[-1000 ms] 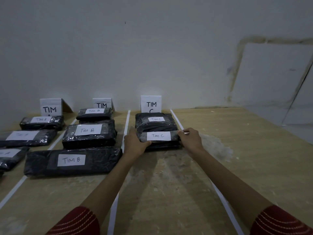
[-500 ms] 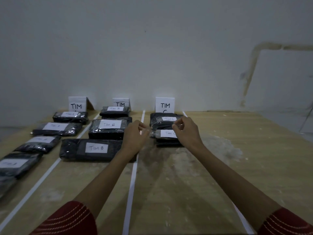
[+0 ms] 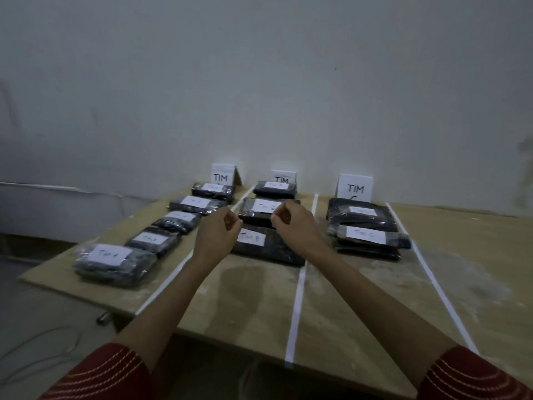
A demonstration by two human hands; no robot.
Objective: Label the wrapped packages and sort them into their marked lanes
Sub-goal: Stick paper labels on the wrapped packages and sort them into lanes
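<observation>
Left hand point(image 3: 217, 236) and right hand point(image 3: 294, 223) curled, empty, over B packages point(image 3: 274, 252); C stack point(image 3: 366, 235) lies crosswise, right of right hand.

The pale wooden table point(image 3: 360, 313), scuffed with whitish patches, is split into lanes by white tape: a left strip point(image 3: 163, 284), a middle strip point(image 3: 297, 307) and a right strip point(image 3: 444, 298). At the far edge stand three white cards lettered TIM: the left card point(image 3: 223, 174), middle card point(image 3: 284, 177) and right card point(image 3: 355, 188). Left of the left strip lie five dark wrapped packages in a row, the nearest package point(image 3: 114, 262) close to the table's side edge. Between the left and middle strips lie three more, the far package point(image 3: 275, 188) just before its card. Between the middle and right strips, a rear package point(image 3: 362, 215) and a front package point(image 3: 369, 238) overlap; all carry white labels
</observation>
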